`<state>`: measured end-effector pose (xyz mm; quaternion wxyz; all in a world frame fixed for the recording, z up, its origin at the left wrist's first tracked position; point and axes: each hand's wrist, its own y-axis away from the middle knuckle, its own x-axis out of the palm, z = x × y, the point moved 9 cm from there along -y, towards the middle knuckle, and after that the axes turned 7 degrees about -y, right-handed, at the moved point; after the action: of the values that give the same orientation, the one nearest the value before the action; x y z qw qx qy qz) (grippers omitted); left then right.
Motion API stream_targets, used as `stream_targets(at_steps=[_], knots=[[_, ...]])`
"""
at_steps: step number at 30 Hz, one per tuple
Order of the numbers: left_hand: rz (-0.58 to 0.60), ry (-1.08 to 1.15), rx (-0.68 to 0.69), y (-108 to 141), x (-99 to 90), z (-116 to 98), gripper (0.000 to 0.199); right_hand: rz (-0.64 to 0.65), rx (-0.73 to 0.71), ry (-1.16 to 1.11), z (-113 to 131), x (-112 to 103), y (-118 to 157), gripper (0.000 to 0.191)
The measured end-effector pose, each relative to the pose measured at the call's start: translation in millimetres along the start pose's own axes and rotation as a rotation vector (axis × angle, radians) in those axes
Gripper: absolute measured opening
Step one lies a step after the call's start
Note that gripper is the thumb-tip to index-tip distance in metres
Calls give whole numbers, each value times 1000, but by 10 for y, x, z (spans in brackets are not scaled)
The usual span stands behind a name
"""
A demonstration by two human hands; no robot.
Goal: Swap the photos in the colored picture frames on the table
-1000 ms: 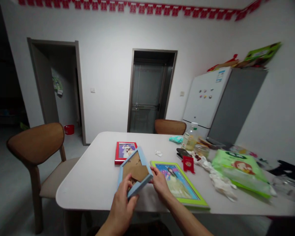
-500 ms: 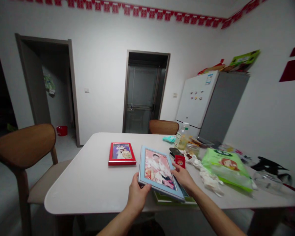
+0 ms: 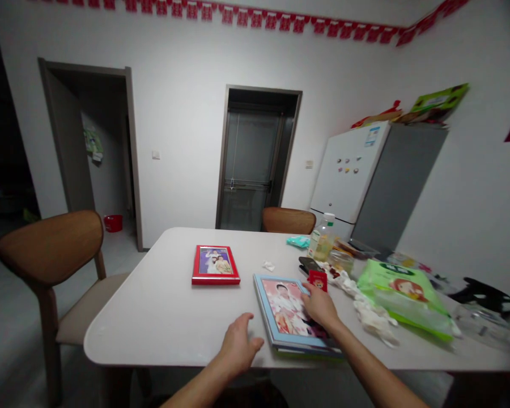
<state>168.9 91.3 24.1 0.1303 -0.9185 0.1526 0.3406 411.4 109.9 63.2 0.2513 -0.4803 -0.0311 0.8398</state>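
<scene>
A blue-framed picture (image 3: 287, 309) lies on a green-edged item near the table's front edge. My right hand (image 3: 321, 306) rests over its right side, the fingertips at the frame's upper right; whether they grip it is unclear. Just left of the frame, my left hand (image 3: 239, 345) is held with thumb and fingers apart, nothing in it. Further left lies a smaller red-framed picture (image 3: 194, 272). A small red booklet (image 3: 318, 280) and a dark phone (image 3: 309, 264) are beyond my right hand.
On the white table (image 3: 170, 323), a bottle (image 3: 322, 238), crumpled tissues (image 3: 374, 317) and a green tissue pack (image 3: 408, 294) crowd the right side. A small white scrap (image 3: 268, 265) lies behind the blue frame. Wooden chairs (image 3: 53, 243) stand left and behind.
The blue-framed picture has gone from raised and tilted to lying on the green-edged item. My left hand has let go of it and opened. The white scrap has come into view.
</scene>
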Motion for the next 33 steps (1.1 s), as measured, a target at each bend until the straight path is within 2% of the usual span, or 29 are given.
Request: stream_targets(at_steps=[2,7,9,11,15,19,24,28,30,32,33], knots=[[-42,-64,-28,-35,-176,169,50,59,-114,4,361,238,-23,40],[-132,-193,-68,-151,-579,511,49,225,-407,-5,1414,1007,84,40],[-152,-239,-70,-168,-673,605,49,235,-456,5,1697,1225,91,45],[-165,-287,-68,-165,-726,676,49,220,-454,24,1843,1365,54,51],[-178,-381,-44,-144,-767,720,49,190,-380,55,1826,1481,-23,44],[-197,-465,10,-174,-815,637,52,203,-387,47,1759,1459,110,38],[-196,-526,102,-236,-818,466,60,278,-554,-106,1827,1266,549,33],[-146,-542,205,-185,-739,267,42,277,-620,-311,1799,999,786,35],[-146,-549,231,-129,-761,161,38,200,-557,-432,1716,829,788,40],[-166,-554,236,-70,-844,49,37,125,-378,-588,1577,705,738,46],[-183,-555,235,-41,-903,-13,37,134,-270,-693,1525,697,725,48]])
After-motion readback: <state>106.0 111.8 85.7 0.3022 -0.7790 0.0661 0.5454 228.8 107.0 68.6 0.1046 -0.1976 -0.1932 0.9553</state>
